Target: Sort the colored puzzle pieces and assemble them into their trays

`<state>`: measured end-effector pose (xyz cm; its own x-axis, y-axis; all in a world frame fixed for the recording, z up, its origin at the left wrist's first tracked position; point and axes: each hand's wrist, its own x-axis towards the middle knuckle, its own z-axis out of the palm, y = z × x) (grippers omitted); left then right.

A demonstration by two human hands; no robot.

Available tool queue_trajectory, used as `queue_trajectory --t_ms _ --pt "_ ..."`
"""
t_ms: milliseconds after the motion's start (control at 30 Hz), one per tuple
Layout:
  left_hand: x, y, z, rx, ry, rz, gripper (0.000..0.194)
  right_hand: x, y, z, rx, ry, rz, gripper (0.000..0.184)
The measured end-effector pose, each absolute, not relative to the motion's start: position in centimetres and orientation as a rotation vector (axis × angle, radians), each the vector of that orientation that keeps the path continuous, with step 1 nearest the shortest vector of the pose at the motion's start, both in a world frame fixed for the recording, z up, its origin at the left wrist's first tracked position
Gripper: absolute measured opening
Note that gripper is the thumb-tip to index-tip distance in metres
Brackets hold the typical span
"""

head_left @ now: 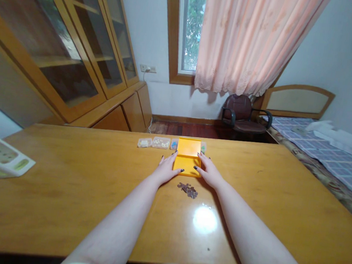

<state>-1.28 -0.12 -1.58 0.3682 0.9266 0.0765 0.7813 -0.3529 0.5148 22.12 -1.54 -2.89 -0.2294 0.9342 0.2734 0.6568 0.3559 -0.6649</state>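
While the 2 hands rest on it, a flat yellow plastic case (187,157) lies near the far edge of the wooden worktop (64,187). The left hand (168,169) touches the near left part of the case, and the right hand (210,172) touches its right side. The fingers (203,159) on both hands lie a little spread and pinch nothing. Just in front of the case sits a small pile of dark pieces (188,190). Small see-through boxes (161,143) stand in a row to the left of the case, and a white box (1,156) lies at the worktop's left side.
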Motion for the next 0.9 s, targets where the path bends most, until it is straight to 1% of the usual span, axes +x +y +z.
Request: queue_trajectory --t_ms 133,233,333,433,533,600,667,800,900 --pt "-1.3 -0.1 -1.9 2.264 1.505 0.470 0.076 22.1 -1.5 -3.0 -1.431 -2.022 0.531 0.060" --pt "-1.3 -0.2 -1.8 2.280 1.486 0.469 0.071 22.1 -1.7 -3.0 -1.457 -2.055 0.519 0.064" --pt "-1.4 -0.3 -1.3 2.279 1.460 0.579 0.060 22.1 -1.9 -2.7 -1.446 -2.052 0.474 0.065" --pt "-1.9 -0.5 -0.2 2.313 1.443 0.720 0.039 22.1 -2.2 -2.2 -1.406 -2.000 0.377 0.052" --pt "-2.4 -1.0 1.2 2.444 1.401 0.605 0.024 22.0 -2.4 -1.4 -1.399 -1.964 0.312 0.032" --pt "-2.7 -1.4 2.0 2.547 1.339 0.491 0.021 22.0 -2.7 -0.9 -1.418 -1.985 0.300 0.026" --pt "-2.8 -1.9 2.5 2.619 1.248 0.409 0.019 22.0 -3.2 -0.3 -1.441 -2.059 0.336 0.024" --pt "-2.4 -2.6 2.7 2.650 1.110 0.254 0.017 21.6 -4.4 1.0 -1.454 -2.329 0.510 0.020" --pt "-2.0 -2.7 2.4 2.661 1.072 0.167 0.018 21.0 -5.1 1.9 -1.446 -2.493 0.508 0.018"
